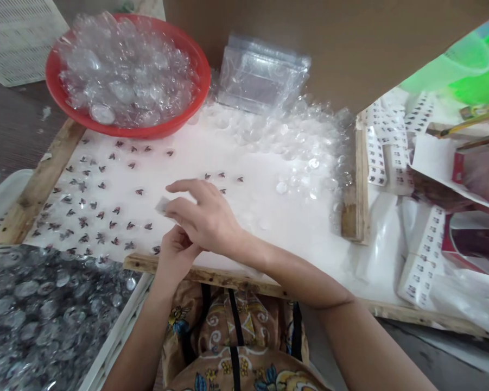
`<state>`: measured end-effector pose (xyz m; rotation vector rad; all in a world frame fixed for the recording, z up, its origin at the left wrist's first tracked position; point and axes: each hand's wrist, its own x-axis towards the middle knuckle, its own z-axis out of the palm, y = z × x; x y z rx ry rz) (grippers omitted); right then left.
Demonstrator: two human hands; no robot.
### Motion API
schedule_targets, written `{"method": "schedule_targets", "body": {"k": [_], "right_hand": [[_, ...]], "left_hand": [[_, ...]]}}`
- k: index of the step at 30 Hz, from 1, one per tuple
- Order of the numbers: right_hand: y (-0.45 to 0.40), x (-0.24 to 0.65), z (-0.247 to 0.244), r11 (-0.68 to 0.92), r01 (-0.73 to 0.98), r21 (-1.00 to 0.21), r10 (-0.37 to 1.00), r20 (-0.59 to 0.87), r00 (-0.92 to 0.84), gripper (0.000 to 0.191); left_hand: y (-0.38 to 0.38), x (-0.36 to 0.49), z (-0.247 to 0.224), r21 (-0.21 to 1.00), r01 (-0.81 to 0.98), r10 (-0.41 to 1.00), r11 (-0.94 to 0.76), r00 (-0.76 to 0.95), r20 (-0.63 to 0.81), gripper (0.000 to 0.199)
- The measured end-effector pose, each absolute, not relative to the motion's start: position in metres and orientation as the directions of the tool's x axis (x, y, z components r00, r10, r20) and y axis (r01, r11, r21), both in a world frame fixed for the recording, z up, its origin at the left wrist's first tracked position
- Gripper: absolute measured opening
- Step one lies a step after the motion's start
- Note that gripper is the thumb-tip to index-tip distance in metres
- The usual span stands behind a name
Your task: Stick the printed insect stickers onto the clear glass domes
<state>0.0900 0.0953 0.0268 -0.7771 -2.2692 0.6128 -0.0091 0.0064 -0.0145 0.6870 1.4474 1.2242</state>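
Over the white work surface [252,217], my two hands meet near its front edge. My right hand [205,214] crosses above the left, index finger stretched out. A small greyish, see-through plastic piece [162,205] shows at its fingertips, seemingly pinched there. Below it, my left hand [177,255] has its fingers closed, partly covered by the right; whatever they grip is hidden. To the left lie many small dark red-and-black insect-like pieces [100,215] in loose rows. Several more of these [222,175] lie just beyond my right hand.
A red basin [203,81] heaped with clear plastic pieces [126,76] stands at the back left. Clear round caps [301,157] cover the right part, by a clear plastic box [264,76]. Wooden strips [356,206] edge the surface. Printed sticker sheets [423,255] lie right; a filled crate [118,326] sits lower left.
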Motion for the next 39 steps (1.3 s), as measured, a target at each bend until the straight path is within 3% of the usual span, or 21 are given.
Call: {"method": "schedule_targets", "body": {"k": [2, 5, 9, 12, 26, 34, 39], "right_hand": [[0.117, 0.106, 0.026, 0.629, 0.305, -0.715, 0.746, 0.445, -0.495, 0.009], [0.165, 0.139, 0.010, 0.389, 0.380, -0.839, 0.917, 0.312, -0.250, 0.010], [0.214, 0.173, -0.025, 0.069, 0.498, -0.864, 0.997, 0.047, -0.057, 0.014], [0.224, 0.178, -0.041, -0.026, 0.504, -0.863, 0.998, -0.055, -0.043, 0.011], [0.225, 0.169, -0.043, -0.005, 0.617, -0.787, 0.995, -0.068, -0.078, 0.010], [0.214, 0.160, -0.042, 0.155, 0.741, -0.654, 0.988, 0.084, -0.132, 0.003], [0.216, 0.158, -0.043, 0.145, 0.759, -0.635, 0.988, 0.058, -0.140, 0.005]], "left_hand": [[0.005, -0.009, -0.012, 0.924, -0.226, 0.907, 0.308, -0.223, -0.357, 0.029], [0.004, -0.007, -0.010, 0.914, -0.272, 0.914, 0.302, -0.189, -0.359, 0.033], [0.003, -0.006, -0.012, 0.902, -0.312, 0.910, 0.298, -0.191, -0.367, 0.038], [0.003, -0.006, -0.013, 0.904, -0.307, 0.910, 0.298, -0.196, -0.366, 0.040], [0.004, -0.006, -0.012, 0.908, -0.281, 0.912, 0.310, -0.183, -0.368, 0.037], [0.002, -0.007, -0.013, 0.909, -0.279, 0.910, 0.311, -0.190, -0.370, 0.040], [0.003, -0.008, -0.014, 0.916, -0.273, 0.916, 0.295, -0.192, -0.353, 0.040]]}}
